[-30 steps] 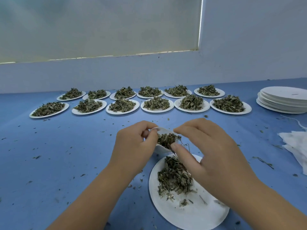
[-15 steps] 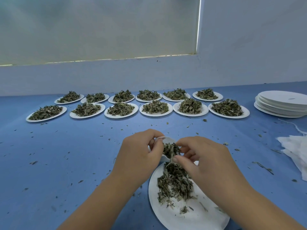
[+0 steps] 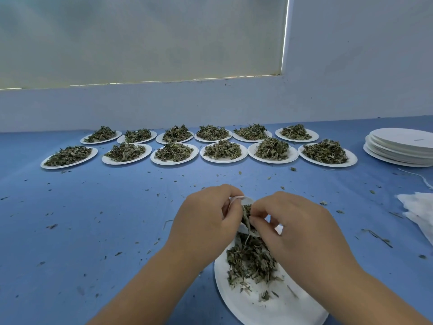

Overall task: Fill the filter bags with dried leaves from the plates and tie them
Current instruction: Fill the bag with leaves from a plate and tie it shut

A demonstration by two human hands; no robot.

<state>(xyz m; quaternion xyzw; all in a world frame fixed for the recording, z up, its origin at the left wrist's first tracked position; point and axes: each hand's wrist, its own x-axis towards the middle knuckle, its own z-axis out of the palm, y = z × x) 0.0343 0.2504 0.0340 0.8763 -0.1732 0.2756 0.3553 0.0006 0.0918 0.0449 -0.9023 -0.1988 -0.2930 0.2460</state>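
A small white filter bag [image 3: 246, 201] hangs above the near white paper plate [image 3: 264, 308], its mouth open and partly filled with dried leaves. My left hand [image 3: 206, 219] pinches the bag's left rim. My right hand [image 3: 295, 226] pinches leaves at the bag's mouth, fingertips curled inward. A pile of dried leaves [image 3: 250, 261] lies on the near plate under both hands. The lower part of the bag is hidden behind my fingers.
Two rows of white plates heaped with dried leaves [image 3: 222, 150] line the far side of the blue table [image 3: 93, 231]. A stack of bare plates [image 3: 400, 146] stands at the far right, and white filter bags [image 3: 419, 209] lie at the right edge. Leaf crumbs are scattered about.
My right hand has moved from the leaf pile up to the bag's mouth with a pinch of leaves. Both hands have drawn closer together. The left hand keeps its hold on the bag.
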